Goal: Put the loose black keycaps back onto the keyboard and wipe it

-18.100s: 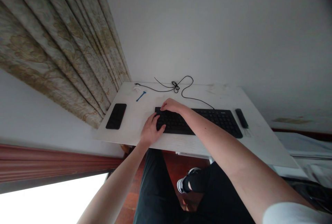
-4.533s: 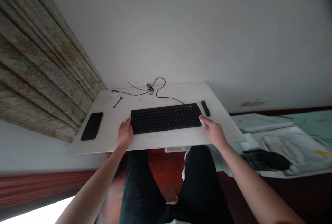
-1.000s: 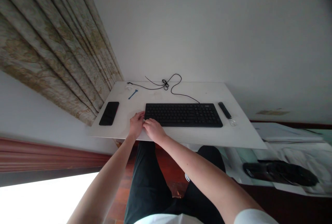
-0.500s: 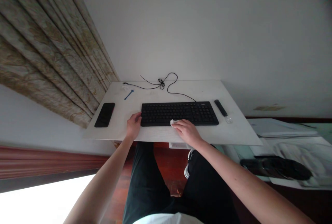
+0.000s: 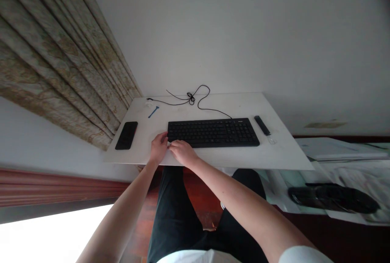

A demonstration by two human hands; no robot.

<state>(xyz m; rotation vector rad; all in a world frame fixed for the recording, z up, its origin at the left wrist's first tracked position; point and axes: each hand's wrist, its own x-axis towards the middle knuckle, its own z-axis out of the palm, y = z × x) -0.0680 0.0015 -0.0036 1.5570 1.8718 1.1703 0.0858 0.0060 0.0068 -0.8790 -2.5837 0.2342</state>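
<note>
A black keyboard [image 5: 213, 133] lies flat on the white desk [image 5: 231, 159]. My left hand [image 5: 159, 147] holds its left end, fingers bent against the side edge. Close beside it, my right hand [image 5: 183, 152] is closed at the keyboard's front left corner. A small bit of a white tissue [image 5: 169, 144] peeks out at the right fingertips; most of it is hidden under the hand. From the keyboard's back edge a black cable [image 5: 210, 109] runs to a tied bundle near the wall.
A black phone [image 5: 126, 135] lies at the desk's left. Behind it are a blue stick-like tool [image 5: 154, 111] and some white scraps [image 5: 150, 103]. Right of the keyboard lies a black-handled brush-like tool [image 5: 262, 125] with a clear end. A curtain [image 5: 91, 72] hangs at the left.
My right hand has slid left along the keyboard's front edge with the white tissue, from near the middle to the left corner. My left hand stays at the left end.
</note>
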